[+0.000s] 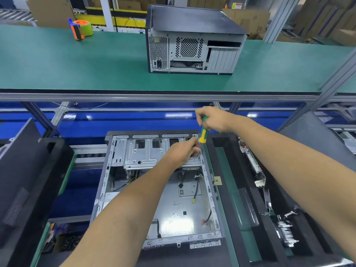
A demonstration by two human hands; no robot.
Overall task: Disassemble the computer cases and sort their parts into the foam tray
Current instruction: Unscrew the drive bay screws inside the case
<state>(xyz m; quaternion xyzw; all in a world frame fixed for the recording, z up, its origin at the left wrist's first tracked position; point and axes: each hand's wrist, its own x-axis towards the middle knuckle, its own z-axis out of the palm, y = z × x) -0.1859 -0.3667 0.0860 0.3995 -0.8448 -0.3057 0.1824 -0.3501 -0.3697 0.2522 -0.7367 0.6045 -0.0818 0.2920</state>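
Observation:
An open computer case (pixel 173 214) lies flat in front of me, its silver drive cage (pixel 146 153) at the far end and loose cables on its floor. My right hand (pixel 213 119) grips a green and yellow screwdriver (pixel 202 134) upright over the case's far right corner. My left hand (pixel 185 151) rests on the drive cage beside the screwdriver tip, fingers curled at the spot; what they pinch is hidden. A black foam tray (pixel 227 182) on the right holds a circuit board (pixel 250 160) and small metal parts (pixel 287 232).
A second, closed computer case (pixel 192 41) stands on the green upper shelf (pixel 77 64), with an orange and green tape dispenser (pixel 80 28) at the far left. Black case panels (pixel 23 180) lean at the left, and a dark panel (pixel 316 139) leans at the right.

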